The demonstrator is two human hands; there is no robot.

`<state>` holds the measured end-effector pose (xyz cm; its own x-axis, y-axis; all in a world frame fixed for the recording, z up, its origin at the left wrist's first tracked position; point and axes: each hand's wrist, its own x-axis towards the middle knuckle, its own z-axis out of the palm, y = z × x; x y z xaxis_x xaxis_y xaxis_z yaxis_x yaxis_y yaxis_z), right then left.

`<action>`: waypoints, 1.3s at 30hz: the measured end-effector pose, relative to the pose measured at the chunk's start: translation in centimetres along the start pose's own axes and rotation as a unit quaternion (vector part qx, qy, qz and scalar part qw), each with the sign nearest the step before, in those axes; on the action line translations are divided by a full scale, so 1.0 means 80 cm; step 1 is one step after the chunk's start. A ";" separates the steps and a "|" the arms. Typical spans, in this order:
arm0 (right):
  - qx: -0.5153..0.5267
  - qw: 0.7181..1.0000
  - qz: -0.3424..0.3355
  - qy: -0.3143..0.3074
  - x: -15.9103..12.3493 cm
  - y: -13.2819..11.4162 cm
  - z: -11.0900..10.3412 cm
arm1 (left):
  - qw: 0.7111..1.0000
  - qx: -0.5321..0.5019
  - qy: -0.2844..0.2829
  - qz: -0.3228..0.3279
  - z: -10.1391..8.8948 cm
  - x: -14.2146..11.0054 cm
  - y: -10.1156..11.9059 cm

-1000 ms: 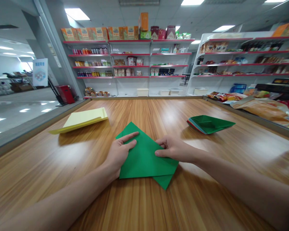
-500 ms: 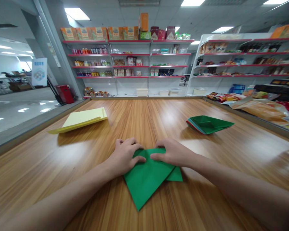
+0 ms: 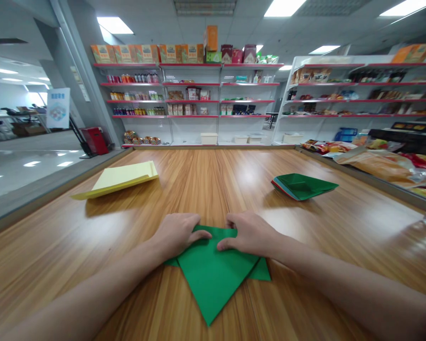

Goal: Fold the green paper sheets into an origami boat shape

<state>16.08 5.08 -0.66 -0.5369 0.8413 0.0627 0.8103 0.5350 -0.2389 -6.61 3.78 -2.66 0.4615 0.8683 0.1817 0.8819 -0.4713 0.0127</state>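
Note:
A folded sheet of green paper (image 3: 213,277) lies on the wooden table in front of me, one corner pointing toward me. Smaller flaps of it stick out at the left and right from beneath. My left hand (image 3: 179,235) grips its upper left edge, thumb on top and the other fingers curled behind, partly hidden. At the upper right edge my right hand (image 3: 250,235) holds the paper in the same way, its thumb lying flat on the green surface. A short stretch of the top edge shows between the two hands.
A stack of yellow paper (image 3: 124,177) rests at the back left of the table (image 3: 199,189). Folded green paper with other colours below (image 3: 301,185) sits at the back right. Bagged goods (image 3: 379,163) lie beyond the right edge. Stocked shelves (image 3: 190,100) stand behind.
My left hand has shifted slightly left and its fingers have curled behind the paper's edge. The green paper sits a little lower in view, and a flap now shows at its left.

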 end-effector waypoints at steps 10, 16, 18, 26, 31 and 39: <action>0.000 1.000 -0.020 0.021 0.006 0.013 0.001 | 0.994 0.061 0.057 0.065 -0.027 0.003 0.008; 0.054 0.996 0.000 0.066 0.010 0.018 0.008 | 0.995 -0.050 0.004 0.082 -0.011 -0.006 0.024; 0.109 0.994 -0.006 0.029 0.010 0.025 0.002 | 0.995 -0.076 0.011 0.067 -0.002 -0.007 0.019; 0.362 0.926 0.065 0.083 0.023 0.040 0.006 | 0.969 0.017 0.244 -0.025 -0.015 -0.005 0.017; 0.293 0.924 0.086 0.231 0.008 0.007 0.023 | 0.981 -0.088 0.171 0.006 -0.012 -0.009 0.042; 0.104 0.929 -0.351 0.060 -0.008 0.000 0.003 | 0.935 -0.341 0.023 0.095 0.001 0.004 -0.022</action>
<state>16.34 4.56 -0.93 -0.8758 0.3004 0.3777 0.2013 0.9387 -0.2798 -8.03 4.89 -2.74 0.5851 0.7590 0.2856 0.5110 -0.6185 0.5969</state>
